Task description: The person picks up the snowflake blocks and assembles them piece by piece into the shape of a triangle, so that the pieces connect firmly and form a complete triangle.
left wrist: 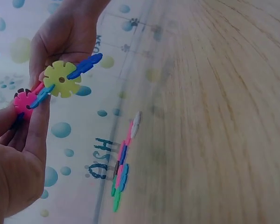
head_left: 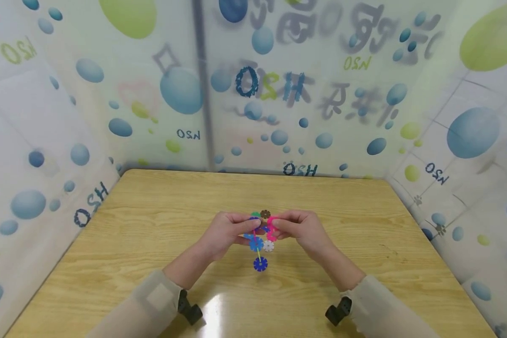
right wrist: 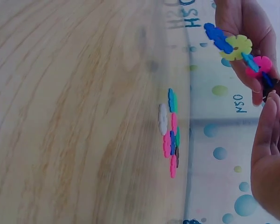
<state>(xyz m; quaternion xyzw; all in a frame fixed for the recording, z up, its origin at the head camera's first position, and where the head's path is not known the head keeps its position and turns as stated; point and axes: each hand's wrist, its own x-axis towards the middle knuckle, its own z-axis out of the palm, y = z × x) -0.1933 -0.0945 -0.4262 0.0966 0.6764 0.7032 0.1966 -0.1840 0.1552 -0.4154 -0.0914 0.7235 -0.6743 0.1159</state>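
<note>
A chain of slotted plastic flower discs hangs between the hands, with a blue disc [head_left: 260, 264] at its lower end. Up from it run a yellow disc [left wrist: 62, 79], a light blue disc [head_left: 256, 244], a pink disc [right wrist: 259, 66], a dark blue one and a dark brown disc [right wrist: 274, 91]. My left hand [head_left: 224, 234] pinches the chain's upper end near the brown disc, its fingers partly hidden. Opposite it, my right hand [head_left: 304, 231] pinches another pink disc [head_left: 272, 221] between thumb and fingers. The fingertips are close together.
Loose flower discs lie on the wooden table [head_left: 160, 197] beyond the hands, among them a white disc [head_left: 268, 246], a brown disc [head_left: 265, 214] and a green disc [head_left: 256, 214]. Patterned curtains [head_left: 253, 131] surround the table's back and sides.
</note>
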